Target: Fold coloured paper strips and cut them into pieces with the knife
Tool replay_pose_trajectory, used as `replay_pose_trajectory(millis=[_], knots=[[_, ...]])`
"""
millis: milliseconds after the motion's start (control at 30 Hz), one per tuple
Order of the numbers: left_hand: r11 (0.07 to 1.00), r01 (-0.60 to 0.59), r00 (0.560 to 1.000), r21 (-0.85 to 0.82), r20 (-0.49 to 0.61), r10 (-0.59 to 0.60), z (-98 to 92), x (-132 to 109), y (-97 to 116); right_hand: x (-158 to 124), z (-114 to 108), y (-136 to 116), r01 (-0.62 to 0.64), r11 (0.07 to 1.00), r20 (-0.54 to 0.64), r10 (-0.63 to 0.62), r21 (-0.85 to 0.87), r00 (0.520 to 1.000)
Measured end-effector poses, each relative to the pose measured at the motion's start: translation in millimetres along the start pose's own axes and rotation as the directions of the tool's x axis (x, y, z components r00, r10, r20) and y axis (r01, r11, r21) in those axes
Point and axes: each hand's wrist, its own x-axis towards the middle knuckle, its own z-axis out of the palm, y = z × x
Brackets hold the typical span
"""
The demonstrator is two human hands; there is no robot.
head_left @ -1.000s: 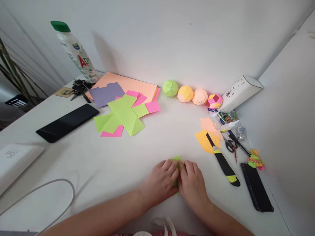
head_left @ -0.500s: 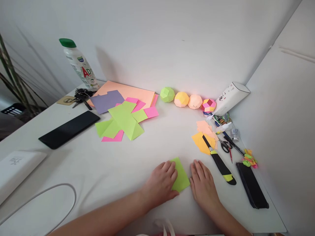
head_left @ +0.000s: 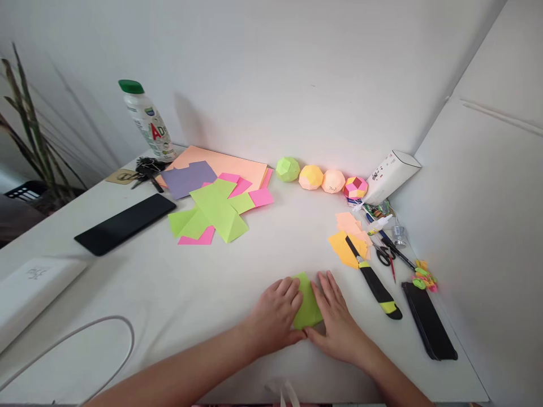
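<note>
A small folded green paper (head_left: 307, 305) lies on the white table (head_left: 220, 282) near its front edge. My left hand (head_left: 275, 314) rests on the paper's left edge with fingers curled down onto it. My right hand (head_left: 337, 322) lies flat on the paper's right side, fingers stretched out and together, pressing it to the table. Both forearms come in from the bottom of the view.
A black-and-yellow utility knife (head_left: 375, 282), scissors (head_left: 385, 254), pens and orange paper scraps (head_left: 345, 246) lie right of my hands. A black case (head_left: 428, 319) sits far right. Behind are coloured sheets (head_left: 216, 206), paper balls (head_left: 311, 177), a bottle (head_left: 148, 121), keys and a phone (head_left: 125, 223).
My right hand lifted off the green paper and slid right, then came back and now lies flat on its right side. The left hand stayed on the paper.
</note>
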Motion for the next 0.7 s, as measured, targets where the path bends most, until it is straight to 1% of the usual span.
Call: replay_pose_trajectory(millis=[33, 100, 233, 333, 500, 567, 633, 700], knots=[[1.0, 0.004, 1.0, -0.01, 0.008, -0.004, -0.9, 0, 0, 1, -2, 0, -0.025, 1.0, 0.05, 0.024, 0.009, 0.998], [1.0, 0.013, 1.0, -0.026, 0.027, -0.012, -3.2, 1, 1, 3, -6, 0, -0.066, 0.998, 0.11, 0.064, 0.019, 0.992], [0.998, 0.037, 0.997, -0.044, 0.074, -0.034, -6.9, 1, 0, 9, -15, 0, -0.14, 0.99, 0.174, 0.136, 0.012, 0.975], [0.998, 0.036, 0.996, -0.055, 0.081, -0.031, -5.6, 1, -1, 12, -22, 7, -0.191, 0.982, 0.195, 0.186, 0.008, 0.963], [0.997, 0.026, 0.998, -0.069, 0.055, -0.022, 1.5, 0, -3, 6, -29, 35, -0.214, 0.976, 0.172, 0.203, 0.044, 0.964], [0.997, 0.024, 0.999, -0.08, 0.039, -0.02, 4.1, -1, -4, 4, -29, 43, -0.206, 0.975, 0.154, 0.193, 0.078, 0.969], [0.996, 0.018, 1.0, -0.092, 0.02, -0.017, 6.2, -2, -6, 5, -27, 46, -0.187, 0.974, 0.112, 0.174, 0.125, 0.978], [0.995, 0.004, 1.0, -0.101, 0.002, -0.004, 7.0, -2, -8, 11, -22, 43, -0.174, 0.969, 0.039, 0.17, 0.174, 0.985]])
